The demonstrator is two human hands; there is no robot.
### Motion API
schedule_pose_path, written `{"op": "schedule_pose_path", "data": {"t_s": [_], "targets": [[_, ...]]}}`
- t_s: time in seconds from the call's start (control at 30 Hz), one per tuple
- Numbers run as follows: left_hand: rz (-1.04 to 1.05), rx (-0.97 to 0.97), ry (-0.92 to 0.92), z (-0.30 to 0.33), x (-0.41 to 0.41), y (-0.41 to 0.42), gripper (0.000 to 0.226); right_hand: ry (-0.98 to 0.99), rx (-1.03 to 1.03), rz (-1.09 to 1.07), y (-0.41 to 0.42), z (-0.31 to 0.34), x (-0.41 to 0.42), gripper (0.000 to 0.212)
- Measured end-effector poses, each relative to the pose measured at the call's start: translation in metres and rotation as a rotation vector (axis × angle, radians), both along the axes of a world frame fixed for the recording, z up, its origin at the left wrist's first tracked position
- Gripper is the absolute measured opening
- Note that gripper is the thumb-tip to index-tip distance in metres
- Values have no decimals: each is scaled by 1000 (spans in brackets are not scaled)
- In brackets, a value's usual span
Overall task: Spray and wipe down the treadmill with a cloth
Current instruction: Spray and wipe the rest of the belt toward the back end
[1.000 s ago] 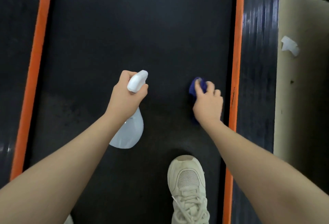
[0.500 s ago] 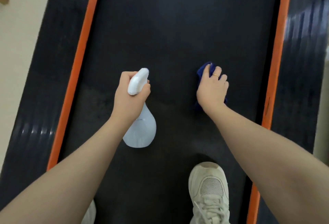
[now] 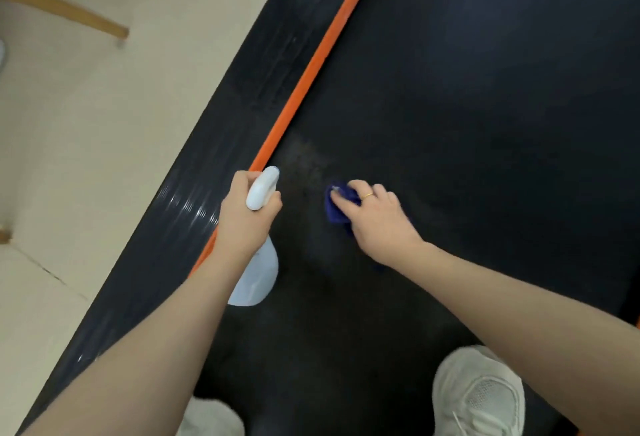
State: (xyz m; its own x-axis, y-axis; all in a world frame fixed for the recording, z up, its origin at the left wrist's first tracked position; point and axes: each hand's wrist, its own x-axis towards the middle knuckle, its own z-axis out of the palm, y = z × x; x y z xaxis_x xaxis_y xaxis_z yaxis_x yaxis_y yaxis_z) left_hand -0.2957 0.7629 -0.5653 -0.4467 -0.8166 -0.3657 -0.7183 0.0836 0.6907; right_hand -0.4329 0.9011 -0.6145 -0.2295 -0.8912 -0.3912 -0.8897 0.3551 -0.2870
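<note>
Floor: pale tile (image 3: 86,144) now beside our left grip.
Belt (image 3: 485,123): wiping has shifted toward the orange strip (image 3: 311,68).
Left hand (image 3: 247,217): clenched on spray bottle (image 3: 258,274).
Right hand (image 3: 377,219): pressing blue cloth (image 3: 337,208) down; left edge next, we judge.

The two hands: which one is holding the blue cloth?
The right hand, wearing a gold ring, presses the blue cloth on the black treadmill belt. The left hand grips the white plastic spray bottle.

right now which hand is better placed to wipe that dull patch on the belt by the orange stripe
The right hand. It already presses the blue cloth flat on the treadmill belt, at the edge of the dull patch. The left hand is full, gripping the spray bottle.
</note>
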Motion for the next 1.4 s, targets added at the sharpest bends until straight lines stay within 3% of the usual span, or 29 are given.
{"op": "schedule_pose_path", "data": {"t_s": [0.1, 0.23, 0.4, 0.5, 0.63, 0.7, 0.8, 0.87, 0.97, 1.03, 1.07, 1.17, 1.23, 1.27, 1.37, 1.4], "targets": [[5, 8, 4, -3, -3, 3, 18, 20, 8, -151, 13, 5, -34, 57], [-48, 143, 26, -3, -15, 14, 22, 15, 72, -193, 24, 10, -51, 53], [-271, 364, -16, -3, -24, 46, 59, 52, 48, -209, 18, 15, -56, 53], [-148, 391, -32, -2, -19, 43, 59, -49, -4, -241, 3, 18, -49, 51], [67, 251, 121, 4, -1, 12, 54, -111, -101, 8, -36, 10, -41, 52], [114, 121, 163, 8, 8, -7, 45, -17, -206, -102, -70, -2, -40, 49], [180, -30, 238, 10, 19, -31, 37, 126, -202, -358, -109, -24, -30, 42], [226, -98, 288, 10, 24, -39, 35, 191, -258, -215, -114, -34, -5, 42], [253, -111, 324, 6, 31, -39, 36, 138, -303, 272, -91, -42, 33, 57], [247, -110, 357, 3, 35, -39, 39, 181, -296, 383, -95, -42, 21, 58], [246, -109, 370, 1, 36, -40, 40, 229, -312, 324, -103, -43, 10, 56], [232, -71, 384, -2, 36, -42, 42, 287, -337, -150, -129, -47, -3, 46], [210, -19, 358, -3, 32, -45, 42, 302, -323, -237, -128, -51, 22, 46], [199, -4, 343, -4, 30, -49, 42, 282, -336, -149, -122, -51, 36, 47], [211, -8, 310, -9, 28, -58, 43, 199, -325, 375, -105, -48, 36, 56], [209, -4, 313, -11, 28, -60, 42, 216, -330, 439, -111, -46, 19, 55]]}}
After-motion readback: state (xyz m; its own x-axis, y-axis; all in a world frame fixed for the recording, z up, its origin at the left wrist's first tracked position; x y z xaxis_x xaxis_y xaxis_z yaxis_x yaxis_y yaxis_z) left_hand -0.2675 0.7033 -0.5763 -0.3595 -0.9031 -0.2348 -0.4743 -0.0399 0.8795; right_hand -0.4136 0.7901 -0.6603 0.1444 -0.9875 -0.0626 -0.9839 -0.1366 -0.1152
